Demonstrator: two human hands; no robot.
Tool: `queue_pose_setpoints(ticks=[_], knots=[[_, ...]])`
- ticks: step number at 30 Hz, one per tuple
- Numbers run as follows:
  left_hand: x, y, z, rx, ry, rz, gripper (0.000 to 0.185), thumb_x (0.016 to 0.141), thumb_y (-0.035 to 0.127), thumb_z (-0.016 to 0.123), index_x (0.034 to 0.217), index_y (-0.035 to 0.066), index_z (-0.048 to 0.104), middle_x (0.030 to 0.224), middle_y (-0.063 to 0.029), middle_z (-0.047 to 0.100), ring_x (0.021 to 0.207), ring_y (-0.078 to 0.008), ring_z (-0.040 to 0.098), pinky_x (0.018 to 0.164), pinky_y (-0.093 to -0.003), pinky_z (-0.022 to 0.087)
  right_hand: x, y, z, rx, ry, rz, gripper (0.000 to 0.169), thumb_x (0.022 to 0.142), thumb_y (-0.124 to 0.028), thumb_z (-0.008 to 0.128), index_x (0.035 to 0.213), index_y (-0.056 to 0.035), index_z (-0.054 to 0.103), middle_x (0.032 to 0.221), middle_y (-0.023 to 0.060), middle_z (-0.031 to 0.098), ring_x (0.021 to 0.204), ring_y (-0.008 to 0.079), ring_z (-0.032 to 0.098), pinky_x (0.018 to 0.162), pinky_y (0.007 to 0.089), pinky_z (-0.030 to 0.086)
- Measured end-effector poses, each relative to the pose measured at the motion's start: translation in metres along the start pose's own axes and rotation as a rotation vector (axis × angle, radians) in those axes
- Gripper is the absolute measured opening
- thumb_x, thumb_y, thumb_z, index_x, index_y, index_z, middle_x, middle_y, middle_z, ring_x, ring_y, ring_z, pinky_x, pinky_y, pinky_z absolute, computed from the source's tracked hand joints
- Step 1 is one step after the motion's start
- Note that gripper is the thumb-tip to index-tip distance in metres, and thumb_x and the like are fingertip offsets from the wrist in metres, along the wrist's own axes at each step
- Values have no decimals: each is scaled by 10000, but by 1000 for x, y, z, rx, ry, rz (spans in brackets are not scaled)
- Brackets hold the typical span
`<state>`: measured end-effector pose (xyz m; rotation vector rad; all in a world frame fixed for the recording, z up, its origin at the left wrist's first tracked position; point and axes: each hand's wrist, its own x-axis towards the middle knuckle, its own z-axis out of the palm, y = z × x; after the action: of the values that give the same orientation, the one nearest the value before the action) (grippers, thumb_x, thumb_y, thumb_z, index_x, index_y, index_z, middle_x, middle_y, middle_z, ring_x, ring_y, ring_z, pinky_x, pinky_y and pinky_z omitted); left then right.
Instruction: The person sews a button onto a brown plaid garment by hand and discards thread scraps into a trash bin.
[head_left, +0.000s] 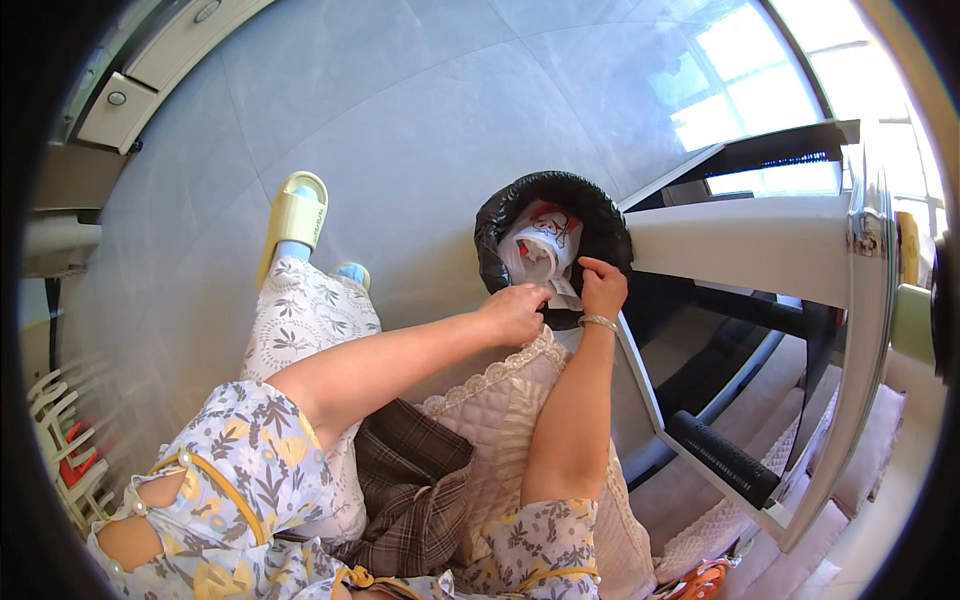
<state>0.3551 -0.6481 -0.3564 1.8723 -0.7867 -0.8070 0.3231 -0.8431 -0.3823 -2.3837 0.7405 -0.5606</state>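
Observation:
A round bin (552, 178) lined with a black plastic bag stands on the floor before me. Inside it lies a white plastic bag (553, 225) with red and black print, its mouth gaping. My left hand (517, 311) is at the bin's near rim, fingers curled together beside a small white piece of packaging (564, 292). My right hand (604, 289), with a bracelet (598, 322) at the wrist, is bent over the right side of the liner. What either hand's fingertips pinch is too small to make out. A cream quilted cover (480, 420) with a lace edge reaches up under my left hand.
A white-framed exercise machine (750, 236) stands against the bin's right side, with a black foam roller (720, 457) lower down. Brown plaid cloth (420, 487) lies by my lap. Slippers (296, 217) are on my feet. White drawers (118, 112) stand far left, near a pale rack (71, 442).

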Motion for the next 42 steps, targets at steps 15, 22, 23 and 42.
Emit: queue_pose_setpoints(ticks=[15,22,23,42], knots=[[-9,-10,1,-39,18,-28,349,811,123,592,1139,7,604,997,-172,667,940,-317,651,838,-402,520,2,-11,-3,15,-197,282,72,720,-80,689,773,-61,734,688,99,678,609,206,641,623,325,513],[-9,-7,1,-36,-10,-38,356,812,127,598,1144,2,596,975,-165,673,927,-319,652,825,-403,521,3,-5,-3,78,-19,-36,129,835,-135,660,827,-33,739,750,91,698,642,161,641,622,288,493],[-9,-6,2,-31,-14,-27,354,812,127,598,1144,1,596,972,-164,673,925,-319,652,825,-402,521,3,1,-3,104,-23,-48,155,860,-148,641,864,-25,735,796,95,704,676,161,649,644,283,493],[-16,-11,-15,-67,-27,-39,347,825,128,582,1143,-6,607,942,-166,692,893,-295,671,812,-380,529,3,2,-3,304,-137,109,143,843,-172,670,914,-49,684,835,79,706,708,157,667,672,293,512]])
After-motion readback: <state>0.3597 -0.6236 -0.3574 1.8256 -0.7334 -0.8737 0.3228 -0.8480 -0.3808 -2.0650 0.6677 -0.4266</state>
